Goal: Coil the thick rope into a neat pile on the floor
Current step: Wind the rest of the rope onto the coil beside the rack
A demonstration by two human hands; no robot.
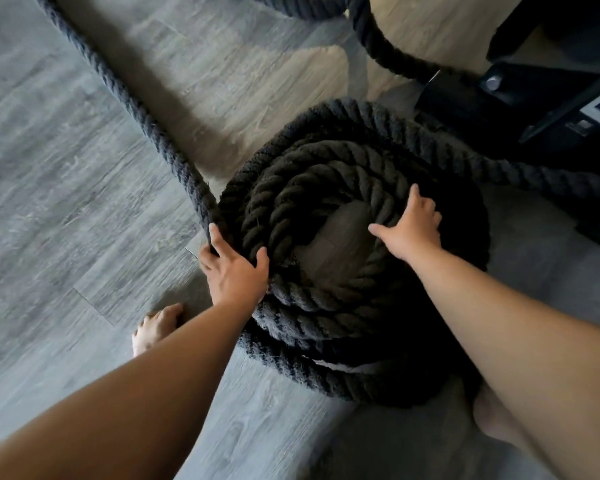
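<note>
From my remote seat, I see the thick rope [326, 174] lying mostly wound into a round stack of several turns on the wood-look floor [84, 168], just ahead of the person's arms. The stack lies flat, with a hollow centre where bare floor shows through.

The left hand [234, 271] is at the stack's near-left edge, exactly where the uncoiled run meets it. Its fingers [215, 239] curl round that outer strand while the thumb lies over the neighbouring turn. I judge this grip is there to steer the incoming length onto the pile. The right hand [411, 226] is on the opposite side, with its fingers [418, 197] spread and fairly straight, pressing on the top inner turn and gripping nothing. I take that as a brace so the turns do not slide or spring outward while the other hand feeds.

The loose run's long axis is a diagonal from the left hand away to the far upper-left corner of the view. A second length leaves the stack's far-right side and heads right, toward a black metal frame [534, 98]. More rope loops along the top edge, but I cannot tell how it connects. A bare foot [156, 327] is planted on the floor just left of the left forearm.
</note>
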